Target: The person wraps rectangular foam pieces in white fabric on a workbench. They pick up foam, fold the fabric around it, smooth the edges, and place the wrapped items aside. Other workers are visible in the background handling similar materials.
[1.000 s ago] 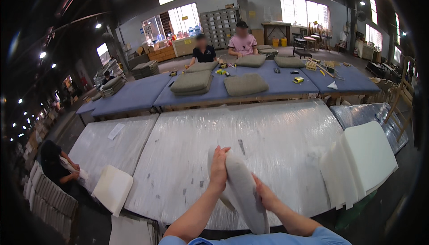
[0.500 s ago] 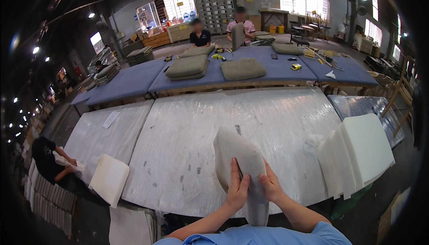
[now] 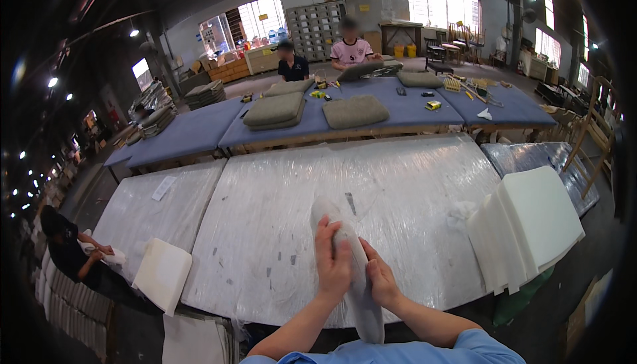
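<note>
A light grey seat cushion (image 3: pixel 363 304) stands on edge in front of me, close to my body, its narrow side turned up toward me. My left hand (image 3: pixel 334 261) presses on its left face, the fingers slightly blurred and reaching over the upper edge. My right hand (image 3: pixel 383 278) grips the right face, fingers pointing away from me. Most of the broad faces cannot be seen from here. Beneath the cushion is a wide table (image 3: pixel 265 231) wrapped in clear plastic film.
White foam pads (image 3: pixel 541 218) are stacked at the table's right end. More white foam (image 3: pixel 162 271) lies at the left, near a person in dark clothes (image 3: pixel 76 251). Across from me, a blue table (image 3: pixel 411 108) carries grey-green cushions (image 3: pixel 355 112) and tools; two people are behind it.
The cushion has turned more edge-on and shifted slightly left, both hands with it. My left hand has moved higher along it. Across the way, a person has lowered a cushion flat.
</note>
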